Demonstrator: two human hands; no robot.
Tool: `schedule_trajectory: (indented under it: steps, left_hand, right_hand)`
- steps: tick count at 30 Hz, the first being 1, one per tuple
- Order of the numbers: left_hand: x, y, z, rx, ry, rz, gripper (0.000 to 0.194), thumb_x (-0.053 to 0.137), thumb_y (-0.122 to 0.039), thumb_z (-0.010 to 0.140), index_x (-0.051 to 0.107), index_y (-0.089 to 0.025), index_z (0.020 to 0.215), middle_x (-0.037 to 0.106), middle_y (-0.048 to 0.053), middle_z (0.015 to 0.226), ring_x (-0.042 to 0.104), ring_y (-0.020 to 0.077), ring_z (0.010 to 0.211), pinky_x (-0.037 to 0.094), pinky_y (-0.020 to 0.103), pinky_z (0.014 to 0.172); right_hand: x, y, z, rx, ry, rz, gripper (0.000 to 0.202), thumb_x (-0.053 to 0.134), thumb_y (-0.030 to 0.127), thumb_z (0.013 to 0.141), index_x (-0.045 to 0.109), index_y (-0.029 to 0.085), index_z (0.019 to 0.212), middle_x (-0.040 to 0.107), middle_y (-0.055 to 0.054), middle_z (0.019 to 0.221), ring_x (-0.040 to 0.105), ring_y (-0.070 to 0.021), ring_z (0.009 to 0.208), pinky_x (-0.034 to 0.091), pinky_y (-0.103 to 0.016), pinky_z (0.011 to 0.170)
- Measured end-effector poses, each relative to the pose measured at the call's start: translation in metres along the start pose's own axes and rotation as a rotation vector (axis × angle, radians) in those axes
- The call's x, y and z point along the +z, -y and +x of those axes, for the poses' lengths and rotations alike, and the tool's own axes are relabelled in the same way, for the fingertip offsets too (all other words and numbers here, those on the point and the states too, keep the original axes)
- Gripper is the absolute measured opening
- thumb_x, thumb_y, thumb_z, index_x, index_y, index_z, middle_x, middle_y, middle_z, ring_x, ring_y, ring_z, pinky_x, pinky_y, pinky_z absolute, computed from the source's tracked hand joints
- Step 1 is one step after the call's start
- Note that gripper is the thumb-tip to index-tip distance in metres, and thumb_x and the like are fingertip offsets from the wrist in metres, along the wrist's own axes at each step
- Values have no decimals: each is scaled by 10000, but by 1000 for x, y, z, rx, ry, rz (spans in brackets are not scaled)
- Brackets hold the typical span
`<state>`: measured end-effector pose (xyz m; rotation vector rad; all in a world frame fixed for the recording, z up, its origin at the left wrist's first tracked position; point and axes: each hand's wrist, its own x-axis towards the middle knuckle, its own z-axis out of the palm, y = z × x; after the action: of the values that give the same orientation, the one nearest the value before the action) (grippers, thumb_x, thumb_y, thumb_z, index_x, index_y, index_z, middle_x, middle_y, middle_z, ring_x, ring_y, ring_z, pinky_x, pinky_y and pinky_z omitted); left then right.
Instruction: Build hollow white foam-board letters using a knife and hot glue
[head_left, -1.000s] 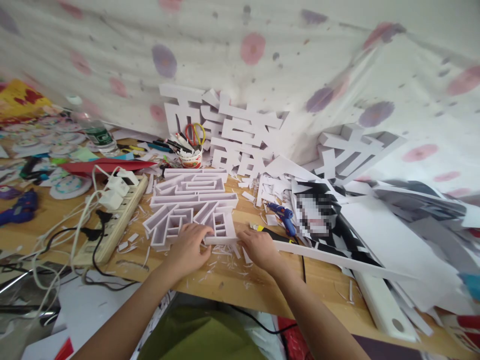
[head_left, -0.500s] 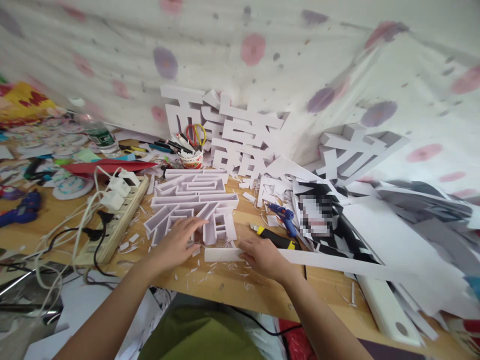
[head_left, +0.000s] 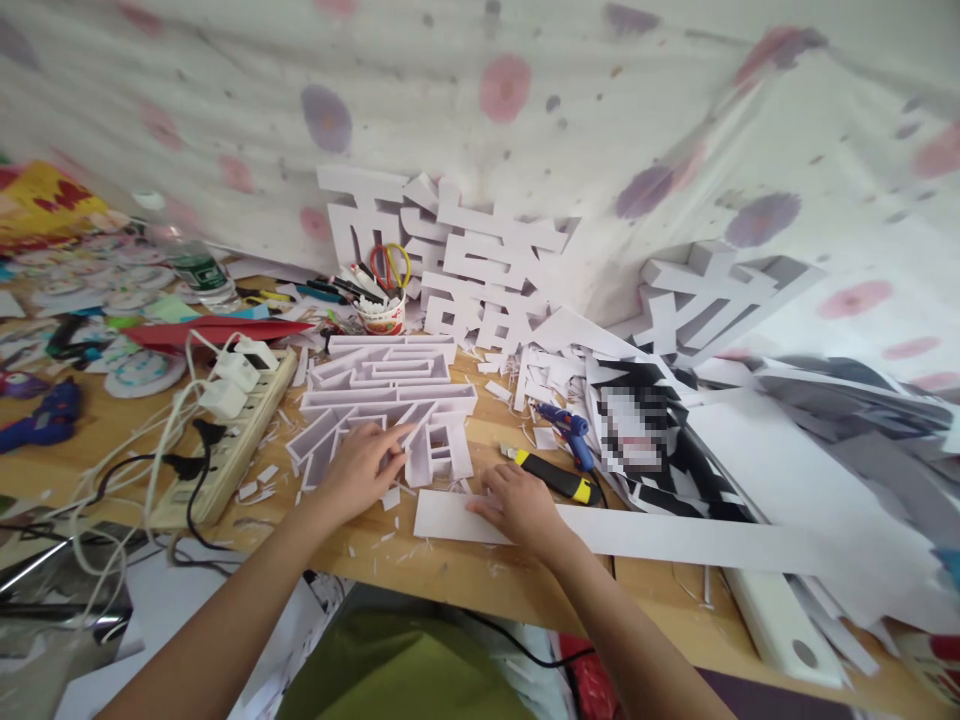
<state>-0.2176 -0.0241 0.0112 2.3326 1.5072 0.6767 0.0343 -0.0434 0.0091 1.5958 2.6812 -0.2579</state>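
A white letter-like form (head_left: 390,400) of thin upright board walls lies on the wooden table, with open channels between its walls. My left hand (head_left: 364,468) rests on its near part, fingers stretched and apart, index finger reaching over a wall. In front of the form is a long white board strip (head_left: 645,535), running off to the right. My right hand (head_left: 517,503) grips the strip near its left end, thumb on the face and fingers at the far edge. Just beyond that hand is a black and yellow utility knife (head_left: 555,477). A blue glue gun (head_left: 568,432) lies behind the knife.
Finished white forms (head_left: 495,250) lean against the draped wall. A cup of pens and scissors (head_left: 384,315) stands behind. At left are a power strip (head_left: 232,440) with cables, another glue gun (head_left: 45,418) and a bottle (head_left: 199,270). White sheets (head_left: 795,450) are stacked right; scraps litter the table.
The strip's broad face has turned more into view, and its left end sits slightly further right. My left hand's fingers have drawn closer together; my right hand has shifted slightly.
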Motion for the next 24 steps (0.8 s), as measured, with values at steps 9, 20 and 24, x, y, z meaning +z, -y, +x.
schedule_trajectory:
  steps: [9,20,24]
  left_hand:
    - [9,-5,6,2,35,125,350,397,-243,854,546,-184,1164,652,38,717,546,234,804,370,389,792]
    - [13,-7,11,-64,38,62,311,348,-225,859,484,-155,1130,672,34,736,565,260,867,348,415,818]
    - [12,-4,9,-42,44,23,322,324,-227,866,474,-154,1141,658,34,729,561,255,881,346,418,834]
  right_hand:
    - [-6,15,32,23,-23,176,280,422,381,926,596,165,894,659,-56,871,572,-168,860,368,-247,714]
    - [-10,27,51,151,3,125,381,302,365,958,614,165,872,669,-88,840,600,-199,801,364,-270,656]
    - [-19,36,52,170,-150,154,267,436,361,912,625,173,935,646,-78,929,565,-197,905,375,-255,670]
